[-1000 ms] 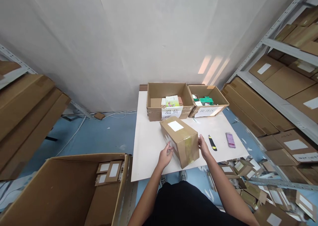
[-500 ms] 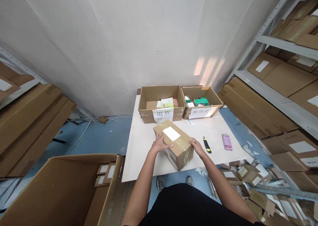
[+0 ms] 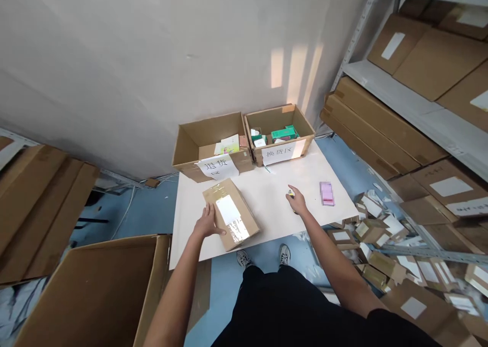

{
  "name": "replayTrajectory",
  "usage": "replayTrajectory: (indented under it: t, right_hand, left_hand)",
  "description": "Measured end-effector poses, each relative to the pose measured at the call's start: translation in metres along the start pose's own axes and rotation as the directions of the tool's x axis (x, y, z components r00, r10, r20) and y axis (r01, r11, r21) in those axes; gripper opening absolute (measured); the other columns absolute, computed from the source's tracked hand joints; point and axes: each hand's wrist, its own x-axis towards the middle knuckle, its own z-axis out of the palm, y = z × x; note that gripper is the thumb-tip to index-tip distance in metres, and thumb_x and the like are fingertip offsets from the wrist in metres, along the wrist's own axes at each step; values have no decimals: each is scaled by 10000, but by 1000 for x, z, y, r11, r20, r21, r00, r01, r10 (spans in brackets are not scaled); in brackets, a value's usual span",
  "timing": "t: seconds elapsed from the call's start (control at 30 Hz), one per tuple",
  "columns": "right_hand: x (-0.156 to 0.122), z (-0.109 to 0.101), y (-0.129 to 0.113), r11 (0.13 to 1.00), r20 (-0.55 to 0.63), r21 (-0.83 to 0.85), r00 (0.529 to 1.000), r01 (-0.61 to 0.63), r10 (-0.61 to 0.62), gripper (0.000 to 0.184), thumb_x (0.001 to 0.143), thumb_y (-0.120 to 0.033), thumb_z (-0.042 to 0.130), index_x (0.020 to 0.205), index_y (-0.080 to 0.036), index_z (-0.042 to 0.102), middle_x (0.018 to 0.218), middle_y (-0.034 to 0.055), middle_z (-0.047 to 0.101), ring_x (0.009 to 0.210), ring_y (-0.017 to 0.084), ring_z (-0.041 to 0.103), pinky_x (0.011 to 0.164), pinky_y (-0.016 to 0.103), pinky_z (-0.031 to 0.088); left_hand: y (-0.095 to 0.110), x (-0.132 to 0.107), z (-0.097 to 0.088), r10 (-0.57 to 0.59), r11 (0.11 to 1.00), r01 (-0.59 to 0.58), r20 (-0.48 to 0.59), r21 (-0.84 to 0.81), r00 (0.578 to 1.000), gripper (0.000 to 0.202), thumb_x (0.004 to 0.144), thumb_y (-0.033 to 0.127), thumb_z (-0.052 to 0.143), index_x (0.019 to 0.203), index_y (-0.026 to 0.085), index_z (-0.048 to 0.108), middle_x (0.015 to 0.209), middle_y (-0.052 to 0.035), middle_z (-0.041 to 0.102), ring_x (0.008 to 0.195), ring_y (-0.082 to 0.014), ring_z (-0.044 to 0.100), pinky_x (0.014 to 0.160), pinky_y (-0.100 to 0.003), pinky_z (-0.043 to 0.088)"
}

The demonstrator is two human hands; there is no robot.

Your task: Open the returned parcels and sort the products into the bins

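Note:
A taped cardboard box (image 3: 244, 204) with a white label lies at an angle on the white table (image 3: 267, 194). My left hand (image 3: 208, 222) holds its left side, the fingers along the edge and the thumb towards the near end. To the right of the box, my right hand (image 3: 296, 200) is closed around a utility knife (image 3: 291, 193) on the tabletop. Most of the knife is hidden by the hand; only a bit of yellow and black shows at the fingers.
Two open cartons with handwritten signs, a left carton (image 3: 186, 169) and a right carton (image 3: 257, 156), stand at the table's back. A blurred pink-purple item (image 3: 327, 193) lies on the right. A large open carton (image 3: 152, 286) is at left; shelving (image 3: 400, 92) and heaped boxes (image 3: 375, 230) are at right.
My right hand has left the box and moved to the knife. The box has turned, its label now running towards me, with my left hand still on it. The view has swung right.

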Motion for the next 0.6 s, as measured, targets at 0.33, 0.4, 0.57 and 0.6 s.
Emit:
replayTrajectory:
  t: [0.33,0.4,0.57,0.6]
  right_hand:
    - [10,12,96,834,215,-474,882,-281,420,684,881,-234,664,1538,-160,491,1393,165,630,1280,293,610,1043,329,476]
    - [3,20,107,819,217,-522,891,-239,398,711,874,-237,675,1551,-169,468,1422,180,583,1315,315,574,1069,352,459]
    - [3,32,127,805,162,-536,905,-254,393,905,743,-193,748,1583,-182,411,1373,216,554,1301,378,576,1059,430,469]
    - [6,34,127,827,154,-484,903,-284,401,934,714,-188,754,1582,-171,408,1318,211,586,1253,379,610,1032,438,489]
  left_hand:
    - [-2,26,-2,-37,998,25,187,63,982,1756,498,716,905,1620,92,-294,1661,-309,-316,1589,-464,196,1143,-441,461]
    - [1,22,-1,-30,999,23,181,38,983,1754,503,699,915,1620,104,-299,1664,-295,-321,1599,-453,155,1183,-433,423]
    - [22,18,-4,-132,991,132,259,16,957,1813,430,636,977,1632,158,-294,1640,-246,-380,1591,-498,98,1256,-493,331]
    - [26,19,-5,-170,985,170,283,27,944,1842,398,625,992,1632,166,-294,1631,-234,-400,1585,-511,108,1260,-506,328]
